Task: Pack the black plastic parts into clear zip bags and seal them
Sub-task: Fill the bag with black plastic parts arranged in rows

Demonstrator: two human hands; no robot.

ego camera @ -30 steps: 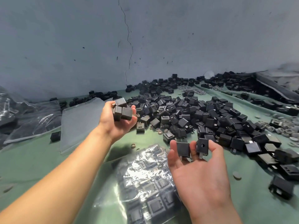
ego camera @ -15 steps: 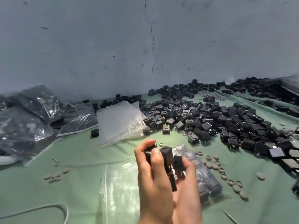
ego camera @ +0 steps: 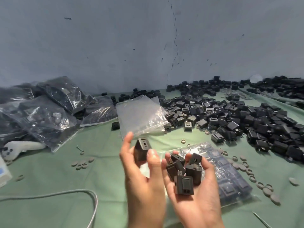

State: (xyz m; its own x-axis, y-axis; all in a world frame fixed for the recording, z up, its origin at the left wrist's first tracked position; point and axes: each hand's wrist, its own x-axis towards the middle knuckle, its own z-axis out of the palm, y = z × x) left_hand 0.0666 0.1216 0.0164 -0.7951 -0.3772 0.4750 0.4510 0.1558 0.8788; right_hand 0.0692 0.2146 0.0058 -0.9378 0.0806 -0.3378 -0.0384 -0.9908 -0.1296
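Five or so black plastic parts (ego camera: 184, 173) are lying heaped in the right hand (ego camera: 195, 199), its fingers curling up around them, over the part-filled zip bag (ego camera: 233, 183). The left hand (ego camera: 143, 175), just left of that bag, is pinching a single part (ego camera: 142, 149) between thumb and fingertips. With both hands occupied, nothing is holding the bag's mouth open, so the loose heap is risking a spill beside the bag when tipped.

The zip bag (ego camera: 230, 183) is partly covered by the right hand (ego camera: 197, 199) and its black parts (ego camera: 184, 185). The left hand (ego camera: 141, 175) and its pinched black part (ego camera: 142, 149) are blurred. The white box (ego camera: 4, 171) is cropped at the left edge.
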